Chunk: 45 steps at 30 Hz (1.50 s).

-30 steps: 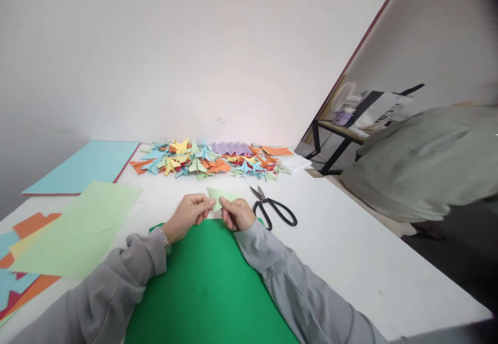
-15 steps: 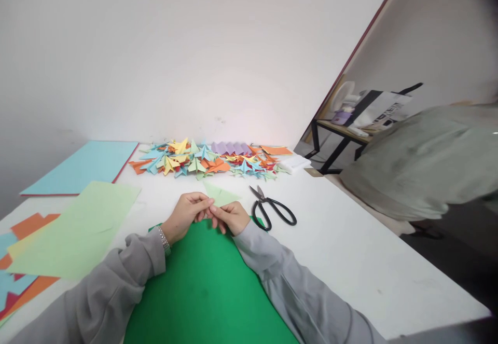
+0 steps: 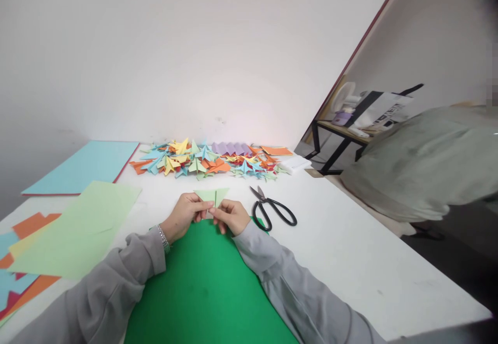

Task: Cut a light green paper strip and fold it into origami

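Note:
A small piece of folded light green paper (image 3: 208,195) is held between my two hands, its wide edge facing away and a crease line down its middle. My left hand (image 3: 185,211) pinches it from the left, with thumb and fingers together. From the right, my right hand (image 3: 232,216) pinches it near the lower middle, the two thumbs close to each other. Below the hands lies a large green sheet (image 3: 206,287). Black-handled scissors (image 3: 268,206) rest on the white table to the right of my right hand, blades slightly apart.
Many folded paper shapes (image 3: 196,165) in several colours lie along the wall, beside a pleated purple paper (image 3: 232,148). On the left are a light green sheet (image 3: 78,235), coloured scraps (image 3: 29,227) and a blue sheet (image 3: 85,165). A person (image 3: 428,162) is at the right.
The light green paper has turned upright between my fingers, its wide edge now at the top and its crease facing me. My hands have barely moved.

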{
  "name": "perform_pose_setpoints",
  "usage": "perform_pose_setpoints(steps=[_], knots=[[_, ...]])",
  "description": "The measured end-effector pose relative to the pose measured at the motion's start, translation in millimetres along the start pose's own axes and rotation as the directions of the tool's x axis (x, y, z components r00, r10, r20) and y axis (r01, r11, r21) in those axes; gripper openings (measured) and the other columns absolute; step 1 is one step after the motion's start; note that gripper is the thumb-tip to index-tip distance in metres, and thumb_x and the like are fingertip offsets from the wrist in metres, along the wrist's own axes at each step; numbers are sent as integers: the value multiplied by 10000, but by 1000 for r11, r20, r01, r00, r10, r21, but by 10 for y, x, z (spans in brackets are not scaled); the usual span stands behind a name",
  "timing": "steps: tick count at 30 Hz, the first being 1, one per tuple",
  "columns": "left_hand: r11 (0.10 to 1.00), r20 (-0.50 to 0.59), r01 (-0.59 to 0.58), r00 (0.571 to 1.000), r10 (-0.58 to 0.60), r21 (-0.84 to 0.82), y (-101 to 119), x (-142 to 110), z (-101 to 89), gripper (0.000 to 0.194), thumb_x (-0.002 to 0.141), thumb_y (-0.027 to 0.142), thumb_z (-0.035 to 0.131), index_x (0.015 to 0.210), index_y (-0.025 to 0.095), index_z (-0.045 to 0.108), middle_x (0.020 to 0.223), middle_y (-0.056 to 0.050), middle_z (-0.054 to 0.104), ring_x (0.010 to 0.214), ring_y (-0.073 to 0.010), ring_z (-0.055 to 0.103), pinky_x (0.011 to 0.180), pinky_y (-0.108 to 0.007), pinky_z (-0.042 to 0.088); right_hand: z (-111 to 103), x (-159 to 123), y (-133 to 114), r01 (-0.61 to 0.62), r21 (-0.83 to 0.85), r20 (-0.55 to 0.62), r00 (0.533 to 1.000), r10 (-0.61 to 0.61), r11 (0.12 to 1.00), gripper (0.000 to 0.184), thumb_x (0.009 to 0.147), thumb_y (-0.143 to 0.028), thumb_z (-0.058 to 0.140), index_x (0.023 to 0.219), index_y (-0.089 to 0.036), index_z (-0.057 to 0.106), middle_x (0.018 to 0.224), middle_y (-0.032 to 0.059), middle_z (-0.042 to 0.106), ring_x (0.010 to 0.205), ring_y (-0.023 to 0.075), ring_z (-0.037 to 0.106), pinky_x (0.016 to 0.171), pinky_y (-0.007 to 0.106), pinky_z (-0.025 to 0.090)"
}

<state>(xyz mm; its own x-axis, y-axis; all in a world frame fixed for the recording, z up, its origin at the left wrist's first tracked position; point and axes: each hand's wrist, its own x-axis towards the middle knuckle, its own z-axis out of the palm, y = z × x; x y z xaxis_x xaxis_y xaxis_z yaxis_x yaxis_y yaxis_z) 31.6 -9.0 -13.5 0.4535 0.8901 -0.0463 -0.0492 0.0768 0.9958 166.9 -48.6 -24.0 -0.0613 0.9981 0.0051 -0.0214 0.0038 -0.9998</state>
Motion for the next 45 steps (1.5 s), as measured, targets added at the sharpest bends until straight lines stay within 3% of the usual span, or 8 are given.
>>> perform_pose_setpoints(steps=[7,17,26,31,36,40,45], knots=[[999,-3,-7,1000,7,45,-2,-39,27,281,582,325,670,465,118,520,380,27,486,323,-43,370,344,-184,225,-43,29,-5,-55,20,43,998,54,998,290,524,-365,676,427,-118,561,310,-16,516,230,49,380,269,173,239],[986,-128,-52,991,31,-161,-48,-1,6,332,657,354,615,463,120,483,376,30,439,328,-29,317,362,-190,166,-26,35,-84,-170,95,34,985,168,981,197,477,-303,635,401,-127,591,238,-26,466,193,46,328,273,194,195],[972,-94,-44,995,22,-230,-24,-24,2,364,706,411,543,497,117,498,400,10,488,297,-44,347,340,-197,183,-33,48,-66,-176,124,46,984,171,977,192,473,-295,633,392,-125,594,234,-23,464,189,42,329,270,191,183],[942,-144,-68,989,21,-327,-36,2,-52,338,695,420,558,554,116,514,409,19,490,284,-39,330,326,-184,181,-59,55,-15,-166,172,16,986,166,971,189,475,-288,644,394,-129,583,236,-26,464,186,42,326,262,191,173],[954,-114,-47,993,14,-297,-37,4,-29,382,720,480,500,567,130,514,416,18,493,283,-55,357,314,-191,173,-63,48,2,-150,157,16,989,150,976,213,479,-316,656,416,-122,592,241,-26,467,190,42,328,264,192,179],[976,-94,-45,995,26,-213,-27,-14,3,357,698,413,560,500,124,491,392,21,480,290,-43,351,326,-189,178,-51,41,-17,-146,139,20,989,145,979,236,477,-334,671,421,-121,586,246,-25,471,197,41,329,265,191,174],[972,-120,-43,993,15,-230,-37,-10,-6,357,708,419,542,507,126,501,385,9,496,284,-51,355,335,-198,197,-37,37,-45,-146,106,36,989,142,984,273,471,-363,694,430,-118,580,250,-29,468,204,40,331,268,188,182]])
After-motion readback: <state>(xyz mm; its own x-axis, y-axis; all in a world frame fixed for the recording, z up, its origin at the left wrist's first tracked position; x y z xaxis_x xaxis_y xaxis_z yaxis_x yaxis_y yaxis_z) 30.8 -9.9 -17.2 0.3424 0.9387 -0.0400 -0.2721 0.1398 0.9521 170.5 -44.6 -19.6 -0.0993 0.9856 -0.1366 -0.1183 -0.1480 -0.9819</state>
